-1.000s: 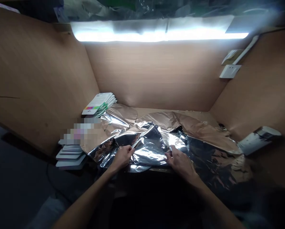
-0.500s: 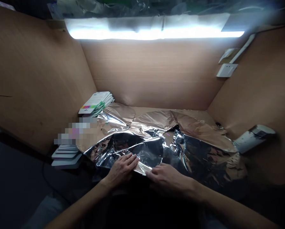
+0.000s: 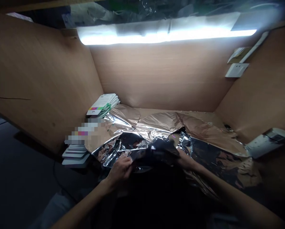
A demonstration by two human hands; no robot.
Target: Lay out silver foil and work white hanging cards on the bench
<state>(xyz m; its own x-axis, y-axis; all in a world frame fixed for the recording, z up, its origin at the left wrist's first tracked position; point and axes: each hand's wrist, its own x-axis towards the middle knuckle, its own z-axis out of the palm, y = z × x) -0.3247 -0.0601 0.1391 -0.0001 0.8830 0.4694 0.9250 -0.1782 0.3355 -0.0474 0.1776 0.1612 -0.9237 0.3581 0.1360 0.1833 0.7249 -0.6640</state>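
Note:
A large crumpled sheet of shiny foil (image 3: 204,152) covers the desk, silver and dark in front and coppery at the back. Its near edge is pinched in my left hand (image 3: 120,168), fingers closed, left of centre. My right hand (image 3: 184,160) is farther right and raised over the sheet; a dark, blurred flap (image 3: 159,151) hides its fingers. That flap looks like a lifted part of the foil and spans the space between my hands.
Stacked white cards (image 3: 103,105) with coloured bands lie at the left, with another stack (image 3: 76,156) nearer. A white and silver cylinder (image 3: 268,142) leans at the right. A bright tube light (image 3: 168,36) crosses above, and a wall socket (image 3: 236,70) is at the upper right.
My right hand has moved up and to the right, and a dark flap now rises beside it. My left hand has closed at the foil's edge. The view has shifted slightly.

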